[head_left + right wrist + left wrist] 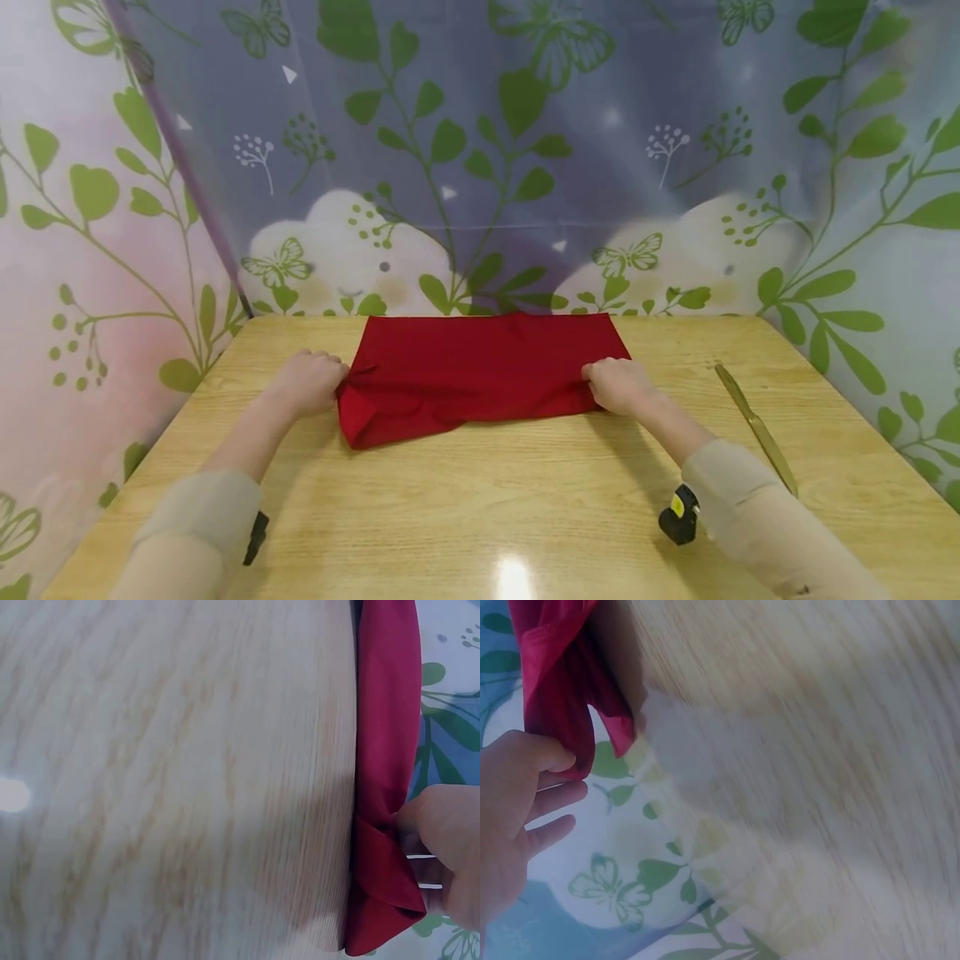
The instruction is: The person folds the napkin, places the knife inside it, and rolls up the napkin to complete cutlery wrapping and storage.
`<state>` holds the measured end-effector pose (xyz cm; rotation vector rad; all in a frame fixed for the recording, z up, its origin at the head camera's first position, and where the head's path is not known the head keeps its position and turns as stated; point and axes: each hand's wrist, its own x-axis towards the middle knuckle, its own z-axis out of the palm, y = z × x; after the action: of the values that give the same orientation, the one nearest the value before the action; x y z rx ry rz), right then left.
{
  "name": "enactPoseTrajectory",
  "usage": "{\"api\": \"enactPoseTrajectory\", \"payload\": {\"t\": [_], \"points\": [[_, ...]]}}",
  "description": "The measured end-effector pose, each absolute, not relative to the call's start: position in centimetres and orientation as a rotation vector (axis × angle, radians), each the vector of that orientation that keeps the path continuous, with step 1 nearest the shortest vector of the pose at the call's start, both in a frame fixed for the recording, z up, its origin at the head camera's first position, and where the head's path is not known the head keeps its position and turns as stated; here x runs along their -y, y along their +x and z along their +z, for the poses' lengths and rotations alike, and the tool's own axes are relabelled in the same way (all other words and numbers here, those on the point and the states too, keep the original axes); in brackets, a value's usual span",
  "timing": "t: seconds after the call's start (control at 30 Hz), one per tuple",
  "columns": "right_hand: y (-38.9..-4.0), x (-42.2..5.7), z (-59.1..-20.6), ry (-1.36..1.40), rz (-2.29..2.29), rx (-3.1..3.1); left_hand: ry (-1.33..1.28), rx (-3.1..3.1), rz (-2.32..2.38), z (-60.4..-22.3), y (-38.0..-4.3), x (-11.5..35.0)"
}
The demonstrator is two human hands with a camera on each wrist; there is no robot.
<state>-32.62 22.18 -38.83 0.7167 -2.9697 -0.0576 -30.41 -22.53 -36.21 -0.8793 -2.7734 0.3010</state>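
A red cloth (480,367) lies across the far part of the wooden table, its near edge lifted and wrinkled. My left hand (311,382) pinches its left side between thumb and fingers. In the left wrist view the thumb of the left hand (517,795) presses on the red cloth (559,697), while the lower fingers stand apart. At the opposite side my right hand (617,385) grips the cloth's right edge. The right wrist view has the right hand (450,847) pinching a bunched fold of the red cloth (386,750), with a corner hanging below the fingers.
A gold-coloured, long slim object (756,429) lies on the right of the wooden table (450,517), beside the right forearm. A patterned fabric backdrop (465,167) with leaves and butterflies rises behind the table and along both sides.
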Motion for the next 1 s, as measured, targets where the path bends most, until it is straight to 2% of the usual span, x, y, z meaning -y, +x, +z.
{"api": "enactPoseTrajectory", "payload": {"t": [0.17,0.43,0.6,0.73,0.87,1.0], "points": [[-32.5,-21.9,-38.4,0.862,-0.093,2.827,-0.852,2.866,0.155,-35.7,-30.5,22.7],[-31.7,-20.2,-38.0,1.417,-0.130,2.423,-0.837,3.052,0.228,-34.9,-29.8,21.9],[-31.3,-19.6,-38.5,1.387,-0.259,2.518,-0.876,3.035,0.196,-34.2,-28.5,20.3],[-31.5,-19.5,-39.1,1.350,-0.295,2.552,-1.047,2.864,0.211,-34.1,-27.4,17.5],[-31.7,-19.3,-39.5,1.353,-0.287,2.518,-1.181,2.744,0.302,-35.5,-26.6,14.3],[-31.8,-19.1,-39.5,1.304,-0.203,2.563,-1.170,2.727,0.394,-37.2,-26.2,12.5]]}}
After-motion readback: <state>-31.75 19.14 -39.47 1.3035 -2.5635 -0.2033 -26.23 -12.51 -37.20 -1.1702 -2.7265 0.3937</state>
